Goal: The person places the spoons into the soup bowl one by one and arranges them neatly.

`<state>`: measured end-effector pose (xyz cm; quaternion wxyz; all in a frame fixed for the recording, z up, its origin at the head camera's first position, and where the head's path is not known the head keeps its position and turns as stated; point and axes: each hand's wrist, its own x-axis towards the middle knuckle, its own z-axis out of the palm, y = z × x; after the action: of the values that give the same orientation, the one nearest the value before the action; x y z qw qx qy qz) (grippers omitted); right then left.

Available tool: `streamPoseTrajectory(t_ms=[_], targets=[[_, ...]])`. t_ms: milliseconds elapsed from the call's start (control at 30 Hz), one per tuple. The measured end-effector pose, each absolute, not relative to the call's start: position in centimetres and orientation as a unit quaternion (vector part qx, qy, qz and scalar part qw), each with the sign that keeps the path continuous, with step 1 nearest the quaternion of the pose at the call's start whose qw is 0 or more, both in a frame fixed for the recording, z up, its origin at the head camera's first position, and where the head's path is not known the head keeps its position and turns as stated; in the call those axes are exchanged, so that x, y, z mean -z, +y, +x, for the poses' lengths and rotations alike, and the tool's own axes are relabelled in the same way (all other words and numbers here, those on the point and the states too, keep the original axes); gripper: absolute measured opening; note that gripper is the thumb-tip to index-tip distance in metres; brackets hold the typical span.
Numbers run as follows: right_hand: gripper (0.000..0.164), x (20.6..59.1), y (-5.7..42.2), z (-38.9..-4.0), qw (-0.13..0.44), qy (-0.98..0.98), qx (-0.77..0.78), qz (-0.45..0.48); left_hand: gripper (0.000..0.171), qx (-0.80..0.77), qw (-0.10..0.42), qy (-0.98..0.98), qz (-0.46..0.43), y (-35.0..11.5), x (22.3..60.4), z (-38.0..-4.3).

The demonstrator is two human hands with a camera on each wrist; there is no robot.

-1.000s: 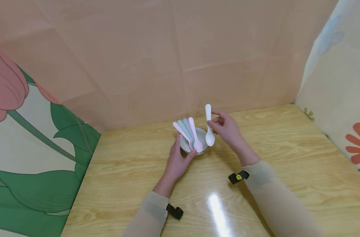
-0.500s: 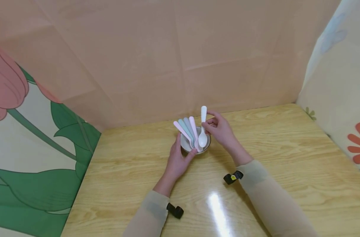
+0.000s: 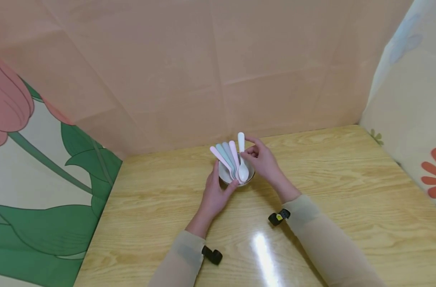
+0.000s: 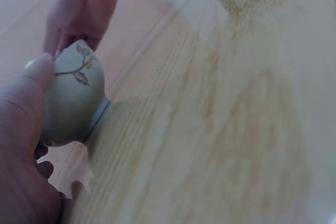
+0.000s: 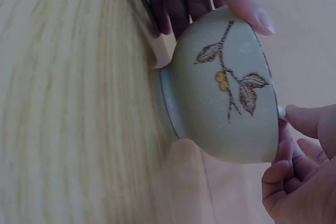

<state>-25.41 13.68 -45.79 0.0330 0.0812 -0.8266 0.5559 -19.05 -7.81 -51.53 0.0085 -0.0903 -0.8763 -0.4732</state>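
A small pale bowl (image 5: 231,93) with a painted branch of leaves and yellow berries stands on the table. My left hand (image 3: 216,191) grips its left side, thumb at the rim, as the right wrist view shows. Pink, green and grey-blue spoons lean fanned out in the bowl, among them a pink spoon (image 3: 233,149) and a green spoon (image 3: 221,150), handles up over the far rim. With thumb and fingers my right hand (image 3: 262,161) pinches a white spoon (image 3: 243,173) by its handle. The white spoon's head is in the bowl, right of the others.
The wood-grain table (image 3: 149,207) spreads around the bowl. A plain pinkish backdrop (image 3: 218,79) rises close behind it. Flower-printed panels (image 3: 45,199) stand at the left and right sides. A black strap with a small device (image 3: 212,255) sits on each wrist.
My right hand has moved left and brought the white spoon from beyond the bowl's right rim down into it. The left hand keeps its place on the bowl.
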Motion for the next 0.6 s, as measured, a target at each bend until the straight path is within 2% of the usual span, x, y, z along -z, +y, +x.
streamPoseTrajectory(t_ms=[600], targets=[[0.060,46.79,13.10,-25.72,0.030,-0.838,-0.541,0.067,0.106,0.476,0.024,-0.873,-0.107,-7.92,51.62,-19.13]])
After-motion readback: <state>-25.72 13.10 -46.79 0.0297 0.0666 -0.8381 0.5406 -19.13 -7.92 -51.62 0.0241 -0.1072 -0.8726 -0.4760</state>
